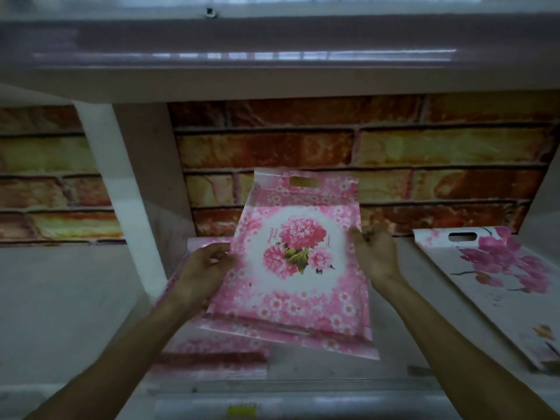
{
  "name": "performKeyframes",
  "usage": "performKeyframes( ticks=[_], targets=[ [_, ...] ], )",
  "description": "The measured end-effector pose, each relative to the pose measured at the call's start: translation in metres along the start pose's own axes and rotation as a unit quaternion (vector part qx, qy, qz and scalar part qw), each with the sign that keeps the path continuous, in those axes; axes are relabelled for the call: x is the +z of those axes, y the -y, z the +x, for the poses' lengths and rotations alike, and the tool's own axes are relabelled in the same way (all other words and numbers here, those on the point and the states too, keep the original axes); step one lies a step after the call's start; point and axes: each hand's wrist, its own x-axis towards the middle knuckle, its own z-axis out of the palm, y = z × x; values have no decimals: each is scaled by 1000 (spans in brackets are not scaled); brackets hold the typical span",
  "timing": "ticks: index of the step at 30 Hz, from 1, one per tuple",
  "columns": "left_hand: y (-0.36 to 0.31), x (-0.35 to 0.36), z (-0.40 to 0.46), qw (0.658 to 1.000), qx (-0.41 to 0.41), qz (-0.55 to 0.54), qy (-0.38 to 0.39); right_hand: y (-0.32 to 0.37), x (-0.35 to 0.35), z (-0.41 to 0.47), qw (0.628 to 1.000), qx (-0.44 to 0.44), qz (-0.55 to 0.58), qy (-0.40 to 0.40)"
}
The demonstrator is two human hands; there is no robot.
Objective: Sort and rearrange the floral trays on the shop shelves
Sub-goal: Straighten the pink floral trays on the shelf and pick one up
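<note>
A pink floral tray point(300, 268), wrapped, with a handle slot at its top, is held tilted above the shelf in front of me. My left hand point(206, 268) grips its left edge. My right hand point(374, 253) pinches its right edge with curled fingers. Under it lies a stack of similar pink floral trays point(212, 353), partly hidden by the held tray and my left arm. A white tray with magenta blossoms point(500, 286) lies flat on the shelf to the right.
A brick-pattern wall point(363, 153) backs the shelf. The upper shelf point(272, 56) hangs close overhead. A white upright post point(121, 192) divides this bay from the one at the left. The shelf's front lip point(303, 386) runs below my arms.
</note>
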Motion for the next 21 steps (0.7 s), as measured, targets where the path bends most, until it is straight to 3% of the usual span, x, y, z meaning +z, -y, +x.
performKeyframes(
  ticks=[7, 11, 21],
  targets=[
    [20, -71, -10, 995, 9, 90, -44, 10, 78, -25, 994, 27, -16, 103],
    [39, -105, -10, 985, -29, 168, -40, 14, 107, -40, 984, 37, -57, 166],
    [83, -126, -6, 944, -63, 324, 12, 1, 139, -57, 963, 7, -155, 218]
  ],
)
